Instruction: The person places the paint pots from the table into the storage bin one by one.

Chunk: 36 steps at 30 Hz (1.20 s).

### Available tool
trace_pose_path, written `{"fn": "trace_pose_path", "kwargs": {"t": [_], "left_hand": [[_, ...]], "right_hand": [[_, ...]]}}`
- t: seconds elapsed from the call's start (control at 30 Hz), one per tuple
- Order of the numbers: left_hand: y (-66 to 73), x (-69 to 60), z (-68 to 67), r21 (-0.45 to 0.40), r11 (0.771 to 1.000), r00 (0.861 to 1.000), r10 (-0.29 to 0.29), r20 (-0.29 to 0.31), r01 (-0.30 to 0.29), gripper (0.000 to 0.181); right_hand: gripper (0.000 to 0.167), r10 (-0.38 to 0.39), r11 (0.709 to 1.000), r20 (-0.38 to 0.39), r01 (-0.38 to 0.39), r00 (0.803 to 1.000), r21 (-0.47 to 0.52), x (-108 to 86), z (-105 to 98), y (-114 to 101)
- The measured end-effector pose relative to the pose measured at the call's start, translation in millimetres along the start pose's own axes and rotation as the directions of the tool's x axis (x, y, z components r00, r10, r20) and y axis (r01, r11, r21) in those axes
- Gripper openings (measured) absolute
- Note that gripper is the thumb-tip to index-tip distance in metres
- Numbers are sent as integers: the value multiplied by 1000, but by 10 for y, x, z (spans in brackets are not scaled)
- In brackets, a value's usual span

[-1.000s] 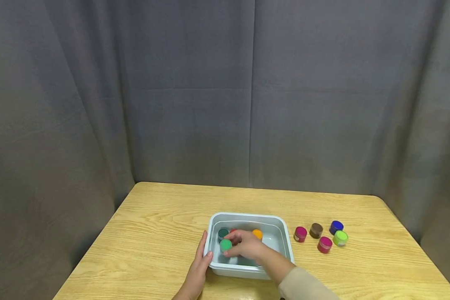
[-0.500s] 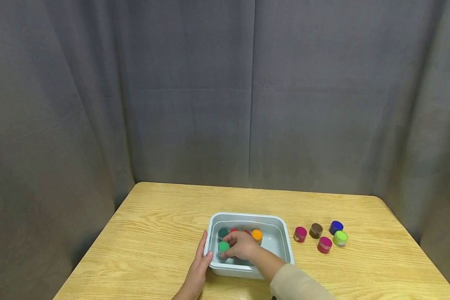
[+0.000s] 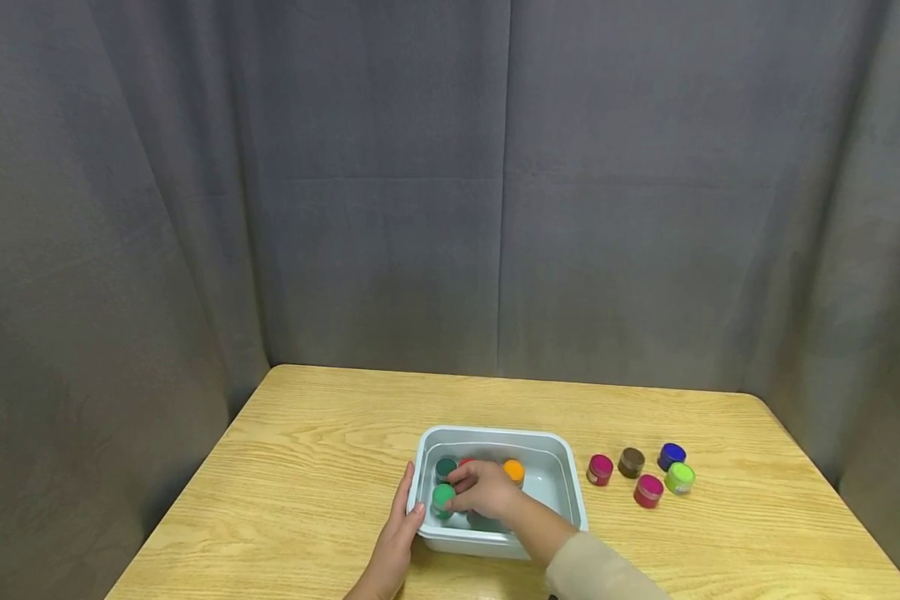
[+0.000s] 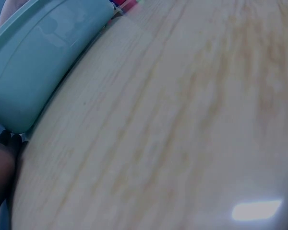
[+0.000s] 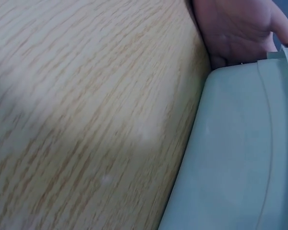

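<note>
A pale grey-blue plastic tub (image 3: 487, 542) stands on the table. My left hand (image 3: 392, 543) grips its left wall, the thumb over the rim and the fingers along the outside. Inside the tub, a small jar with a green lid (image 3: 443, 498) sits at the front left. My right hand (image 3: 486, 492) reaches over the front wall, its thumb and fingertips at that jar's right side. Behind it is a dark green jar (image 3: 446, 469). A red jar (image 3: 466, 462) is mostly covered by my right hand, and an orange jar (image 3: 513, 472) sits farther right.
Right of the tub on the wooden table (image 3: 330, 417) are two magenta jars, the nearer one (image 3: 648, 491) in front, plus a brown jar (image 3: 632, 462), a blue jar (image 3: 671, 456) and a lime jar (image 3: 680, 478). A grey curtain (image 3: 390, 267) hangs behind the table.
The green jar has shifted left and lower inside the tub. My right hand followed it left, and its fingertips now sit farther right on the jar. The left hand has stayed put.
</note>
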<state>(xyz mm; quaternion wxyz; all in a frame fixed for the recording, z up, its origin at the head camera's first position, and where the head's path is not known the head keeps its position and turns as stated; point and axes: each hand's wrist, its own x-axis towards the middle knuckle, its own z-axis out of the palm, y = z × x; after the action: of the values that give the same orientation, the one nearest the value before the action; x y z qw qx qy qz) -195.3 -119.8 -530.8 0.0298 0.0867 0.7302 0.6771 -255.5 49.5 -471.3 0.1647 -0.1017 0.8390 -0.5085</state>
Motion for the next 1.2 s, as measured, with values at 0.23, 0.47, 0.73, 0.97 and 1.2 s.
{"fn": "trace_pose_path", "kwargs": {"t": [0.23,0.47,0.73,0.97,1.2], "left_hand": [[-10,-1,6,-20,1000,1000,24,-6,-24,62],[-3,-19,21,-22,999,999,30,-30,-31,62],[2,-12,31,-13,999,998,49,-40,-49,61],[-9,0,31,-42,998,998,42,-44,-44,61],[-21,11,27,-28,999,998,41,-47,-42,61]], "right_hand": [[38,-14,998,2,14,1000,68,-47,-69,19],[40,-72,991,-12,73,997,109,-93,-187,34],[38,-64,993,-44,68,997,98,-174,-378,-25],[44,-17,995,-66,23,998,99,-269,-566,-79],[44,-4,995,-125,16,992,95,-358,-760,-99]]}}
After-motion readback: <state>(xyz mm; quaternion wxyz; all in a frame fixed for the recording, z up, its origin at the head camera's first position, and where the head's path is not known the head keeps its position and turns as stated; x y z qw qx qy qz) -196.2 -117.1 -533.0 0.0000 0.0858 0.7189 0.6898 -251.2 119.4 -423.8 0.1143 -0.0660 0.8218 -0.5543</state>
